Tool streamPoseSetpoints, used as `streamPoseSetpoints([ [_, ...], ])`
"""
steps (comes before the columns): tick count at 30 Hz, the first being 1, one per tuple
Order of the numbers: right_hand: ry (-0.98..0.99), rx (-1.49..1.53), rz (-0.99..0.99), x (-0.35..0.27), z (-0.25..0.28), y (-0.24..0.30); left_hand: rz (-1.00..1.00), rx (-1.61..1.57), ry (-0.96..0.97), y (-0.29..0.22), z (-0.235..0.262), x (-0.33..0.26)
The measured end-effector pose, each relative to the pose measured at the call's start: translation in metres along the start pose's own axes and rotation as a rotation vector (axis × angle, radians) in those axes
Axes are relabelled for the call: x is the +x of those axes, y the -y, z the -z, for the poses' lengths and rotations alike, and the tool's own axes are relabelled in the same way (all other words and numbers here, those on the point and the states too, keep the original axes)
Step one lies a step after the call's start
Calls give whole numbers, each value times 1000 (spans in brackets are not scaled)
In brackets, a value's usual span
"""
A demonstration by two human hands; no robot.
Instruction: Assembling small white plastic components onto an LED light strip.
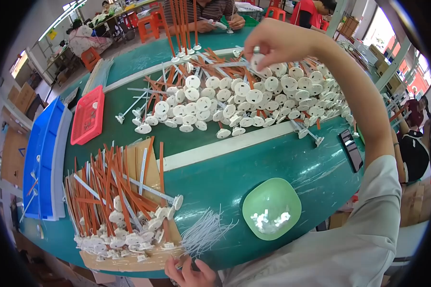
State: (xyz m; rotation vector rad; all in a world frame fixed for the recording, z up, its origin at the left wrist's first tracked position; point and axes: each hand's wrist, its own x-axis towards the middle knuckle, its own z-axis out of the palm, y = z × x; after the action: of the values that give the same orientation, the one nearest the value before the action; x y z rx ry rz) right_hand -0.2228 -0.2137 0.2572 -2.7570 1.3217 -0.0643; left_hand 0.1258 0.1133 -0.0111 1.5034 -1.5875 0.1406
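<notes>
My right hand (273,40) reaches far across the green table and pinches a white round-capped stick part (258,62) at the top of a large heap of such parts (244,98) with orange and white stems. My left hand (189,273) rests at the table's near edge, fingers curled by a bundle of thin white ties (203,232); what it holds is not clear. A second pile of orange and white sticks (117,201) lies on cardboard at the near left.
A light green bowl (254,203) with small white pieces sits near my right side. A red basket (87,117) and blue trays (45,158) lie at left. A dark phone (352,149) lies at right. Another person's hands (220,23) work across the table.
</notes>
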Motion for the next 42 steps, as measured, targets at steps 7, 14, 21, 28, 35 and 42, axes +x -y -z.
streamPoseSetpoints([
  [7,-356,268,124,-133,-18,40,-99,34,16,-11,3,11],
  [14,-611,579,-95,-272,-115,121,-181,-9,-1,2,-3,-3],
  [21,-990,797,-220,-277,-203,204,-184,-675,331,-67,-9,9],
  [28,-984,627,110,-263,-228,235,505,-1520,937,-150,-25,-16],
  [35,-1154,301,155,-262,-255,238,221,-1095,911,-143,-33,-33],
  [42,-1047,476,216,-262,-250,234,451,-1394,855,-137,-29,-37],
])
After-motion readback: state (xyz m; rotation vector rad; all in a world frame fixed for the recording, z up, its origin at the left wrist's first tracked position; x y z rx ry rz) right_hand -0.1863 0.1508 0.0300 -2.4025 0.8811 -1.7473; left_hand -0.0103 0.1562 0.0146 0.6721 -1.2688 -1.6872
